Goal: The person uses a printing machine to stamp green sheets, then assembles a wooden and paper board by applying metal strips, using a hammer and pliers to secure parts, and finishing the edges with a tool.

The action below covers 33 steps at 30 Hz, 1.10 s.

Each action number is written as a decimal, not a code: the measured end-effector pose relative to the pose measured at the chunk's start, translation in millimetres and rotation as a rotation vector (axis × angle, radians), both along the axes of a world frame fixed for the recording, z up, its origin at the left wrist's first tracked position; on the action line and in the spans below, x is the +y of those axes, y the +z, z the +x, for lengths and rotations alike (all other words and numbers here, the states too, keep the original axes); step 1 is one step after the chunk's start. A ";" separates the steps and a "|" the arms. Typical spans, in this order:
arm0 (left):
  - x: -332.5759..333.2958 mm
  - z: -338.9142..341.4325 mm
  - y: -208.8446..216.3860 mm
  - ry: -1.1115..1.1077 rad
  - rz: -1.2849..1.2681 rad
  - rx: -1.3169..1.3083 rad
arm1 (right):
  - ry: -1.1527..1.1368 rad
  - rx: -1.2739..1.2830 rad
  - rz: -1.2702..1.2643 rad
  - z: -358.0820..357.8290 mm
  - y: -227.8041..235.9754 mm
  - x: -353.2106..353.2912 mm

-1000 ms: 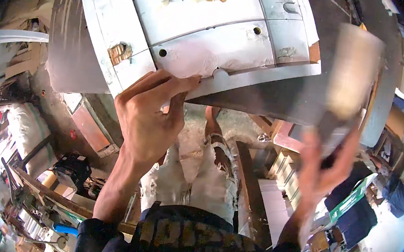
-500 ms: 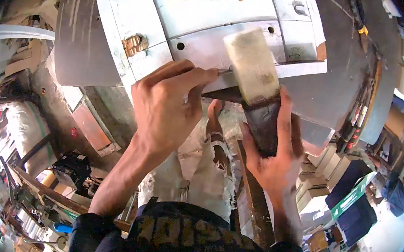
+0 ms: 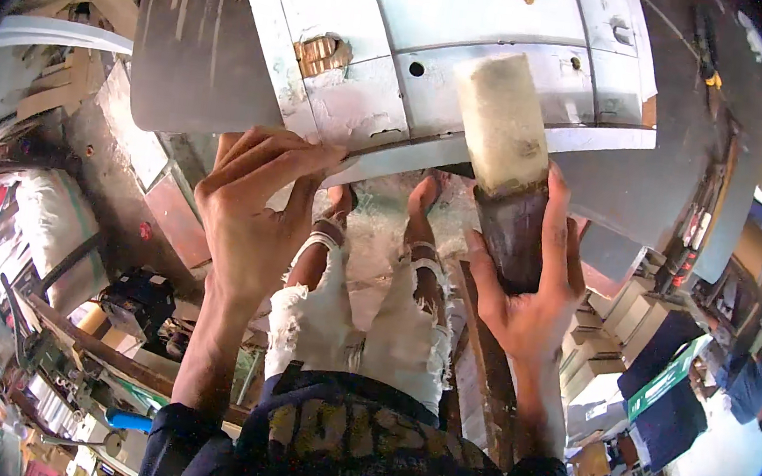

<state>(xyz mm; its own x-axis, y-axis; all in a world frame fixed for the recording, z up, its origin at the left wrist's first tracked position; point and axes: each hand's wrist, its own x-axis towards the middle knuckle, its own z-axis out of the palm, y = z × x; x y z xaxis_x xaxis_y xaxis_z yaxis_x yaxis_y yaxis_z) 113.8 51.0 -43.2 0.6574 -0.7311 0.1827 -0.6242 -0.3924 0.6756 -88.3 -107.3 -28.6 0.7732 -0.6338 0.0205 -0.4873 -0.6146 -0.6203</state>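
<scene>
A white panel with dark seams and round holes lies on a grey table, its lower edge toward me. My left hand is closed, thumb and fingers pinched together at the left end of the pale strip along that edge. Whatever lies between those fingertips is hidden. In my right hand is a flat tool with a pale, worn, block-like upper part and a dark lower part that I grip. The pale end overlaps the panel's lower edge in this view; whether it touches cannot be told.
The grey tabletop extends on both sides of the panel. Pens or thin tools lie along its right side. A wooden beam stands by my right leg. A black case and a white sack are at left.
My left hand has slid left along the panel's edge, away from the flat tool. The panel sits farther right in view. My right hand still grips the tool, slightly farther right.
</scene>
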 end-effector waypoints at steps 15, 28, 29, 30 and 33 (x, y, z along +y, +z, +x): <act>26.9 -36.1 -29.4 0.369 -0.066 0.628 | -0.029 -0.249 -0.103 -2.0 -7.5 36.6; 29.7 -40.0 -29.5 0.228 -0.095 0.252 | -0.034 -0.029 0.191 -6.0 -13.6 15.3; 21.2 -37.0 -25.4 0.199 -0.205 0.244 | -0.052 -0.025 0.161 -17.4 -12.3 11.2; 9.3 -33.4 -10.5 0.149 -0.160 0.166 | -0.059 -0.034 0.144 -27.2 -17.4 8.6; -5.6 -14.4 1.7 0.091 -0.297 0.105 | -0.081 -0.236 -0.015 -34.3 -13.6 6.2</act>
<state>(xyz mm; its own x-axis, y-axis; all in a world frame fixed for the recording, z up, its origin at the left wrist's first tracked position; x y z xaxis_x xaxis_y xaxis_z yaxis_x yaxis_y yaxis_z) 99.4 45.3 -41.5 0.7441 -0.5932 0.3073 -0.5167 -0.2193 0.8276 -122.6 -101.1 -42.3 0.6924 -0.6921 0.2040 -0.3784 -0.5891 -0.7140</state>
